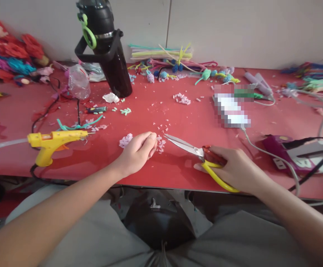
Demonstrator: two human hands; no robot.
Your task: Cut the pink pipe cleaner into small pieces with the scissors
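Note:
My right hand [235, 168] grips a pair of scissors [186, 145] with a yellow and a red handle. Their blades look closed or nearly so, and point left toward my other hand. My left hand [140, 152] is closed, thumb pressed over curled fingers, just above the table. Whatever is in it, if anything, is hidden. Beside it on the left lies a small heap of pale purple cut pieces [126, 140]. Smaller pinkish scraps [160, 144] are scattered between the hand and the scissor tips.
A yellow glue gun [58, 142] lies at left on the red table [161, 174]. Behind stand a black tumbler [118, 70] and bundled pipe cleaners [161, 53]. To the right are a blurred-out phone [231, 110], its cable and a purple power strip [286, 155].

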